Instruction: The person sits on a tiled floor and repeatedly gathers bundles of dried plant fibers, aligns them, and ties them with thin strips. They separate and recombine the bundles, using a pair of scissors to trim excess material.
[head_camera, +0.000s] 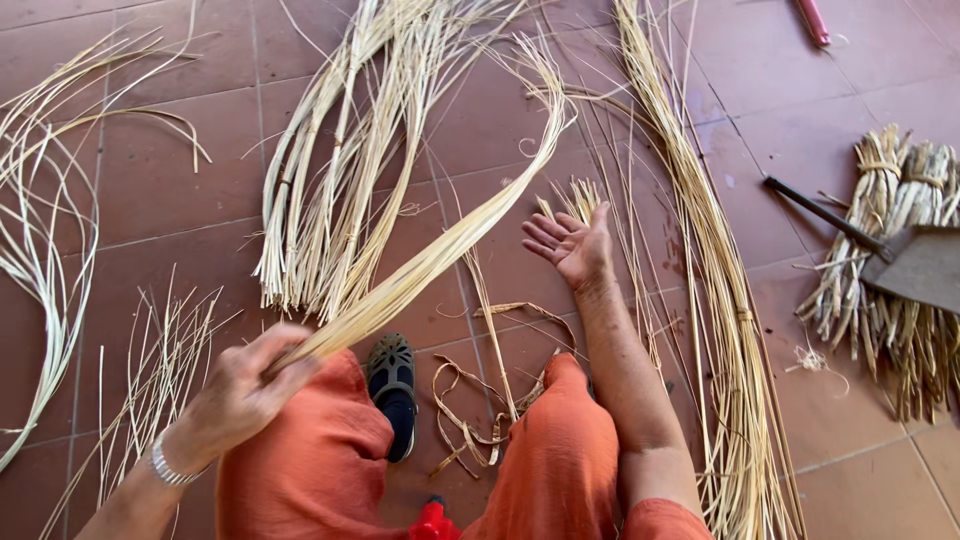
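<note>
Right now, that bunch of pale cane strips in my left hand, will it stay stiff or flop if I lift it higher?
The strip bundle would likely flop: it already arcs over from the left hand. It is probably springy rather than limp, since the curve is smooth. It looks light, and the loose ends may splay.

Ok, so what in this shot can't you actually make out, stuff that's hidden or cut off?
- Left hand: the gripped ends of the cane bundle are hidden inside its fist.
- Red stick: cut off by the top edge.
- Dark-handled tool: its blade runs off the right edge.
- Shoe: partly covered by the orange trousers.
- Right hand: open palm, holding nothing.
</note>
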